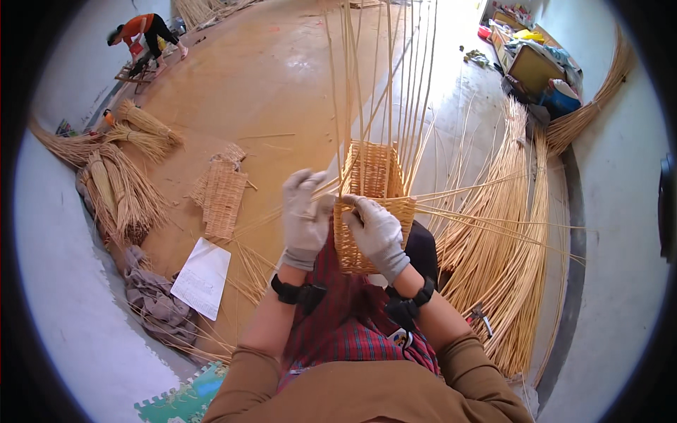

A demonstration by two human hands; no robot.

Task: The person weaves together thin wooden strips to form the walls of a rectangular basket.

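Observation:
A rectangular wicker basket (352,255) stands in front of my lap, its woven walls pale tan. Long upright rods (389,84) rise from its far end and left side, and more stick out sideways. My right hand (379,236), in a whitish work glove, grips the near rim with its fingers bent over it. Beside the basket's near left corner is my left hand (305,222), gloved too and slightly blurred. Its fingers are curled round a thin wicker rod, partly hidden by the glove, with the thumb side close to the rim.
Long wicker bundles (497,233) lie at right, with pliers (482,321) on them. At left are more bundles (116,187), woven panels (222,194), a paper sheet (202,277) and grey cloth (159,299). A person in orange (137,28) bends over far left.

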